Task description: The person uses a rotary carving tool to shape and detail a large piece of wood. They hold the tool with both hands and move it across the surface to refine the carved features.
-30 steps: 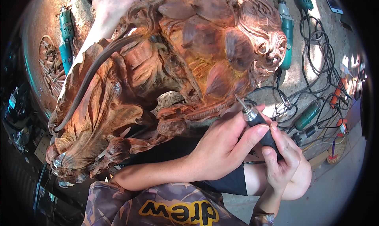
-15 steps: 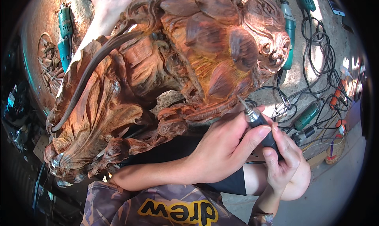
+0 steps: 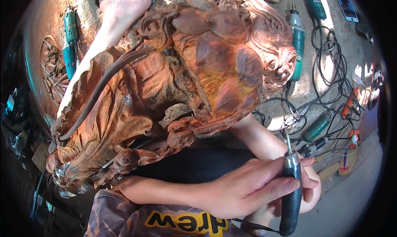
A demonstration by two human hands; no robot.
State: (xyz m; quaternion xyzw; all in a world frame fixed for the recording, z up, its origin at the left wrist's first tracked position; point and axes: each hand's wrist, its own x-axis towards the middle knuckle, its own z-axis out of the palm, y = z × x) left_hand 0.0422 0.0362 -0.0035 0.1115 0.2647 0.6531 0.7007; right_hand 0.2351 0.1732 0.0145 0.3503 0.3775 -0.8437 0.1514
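A large reddish-brown wood carving (image 3: 225,57), with a horn-like curved strip and overlapping petal shapes, lies across my legs. My left hand (image 3: 252,187) holds a black rotary carving handpiece (image 3: 291,199) to the right of the carving. Its thumb presses on the handle, and fingers show on the far side. The handpiece stands nearly upright in the picture, its thin metal tip pointing away from me and apart from the wood. Below and behind the left hand, part of my right hand (image 3: 264,216) shows in shade; its fingers are mostly hidden.
Green power tools (image 3: 297,42) lie at the far right, beside tangled black cords (image 3: 331,63). Another green tool (image 3: 71,28) rests at the left near a round basket of carving bits (image 3: 53,67). A phone (image 3: 345,5) lies at the top right. My bare knee (image 3: 310,195) is beside the handpiece.
The handpiece has moved away from the carving's edge, toward me and to the right, and turned more upright. My right hand has moved down and left, behind my left hand.
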